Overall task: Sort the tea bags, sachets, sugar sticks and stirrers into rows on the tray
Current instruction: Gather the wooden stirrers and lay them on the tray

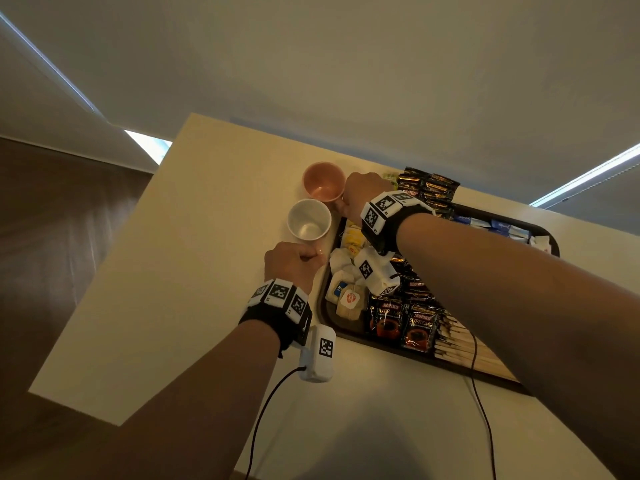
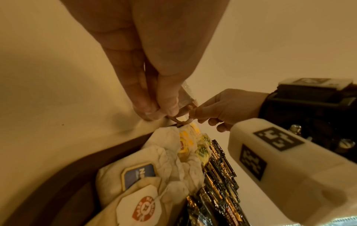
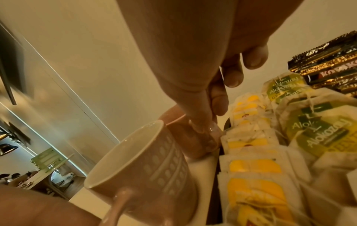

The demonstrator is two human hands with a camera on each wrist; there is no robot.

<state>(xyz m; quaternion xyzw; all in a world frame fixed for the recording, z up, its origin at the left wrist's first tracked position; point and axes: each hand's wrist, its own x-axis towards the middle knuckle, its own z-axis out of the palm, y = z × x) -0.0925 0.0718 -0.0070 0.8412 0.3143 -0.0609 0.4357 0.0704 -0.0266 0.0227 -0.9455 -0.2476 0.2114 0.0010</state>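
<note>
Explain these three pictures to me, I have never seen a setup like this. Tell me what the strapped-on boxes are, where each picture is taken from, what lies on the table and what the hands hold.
No machine here: a person works with bare hands. The black bands with checkered white blocks carry wrist cameras.

The big picture comes from a head camera looking down. The other two look along each hand from its wrist.

On the cream table lies a dark brown tray filled with paper tea bags, black coffee sachets, wooden stirrers and blue-and-white sticks.

Beside the tray stand two cups. The left hand holds the handle of the white cup; the right hand holds the handle of the pink cup.
</note>
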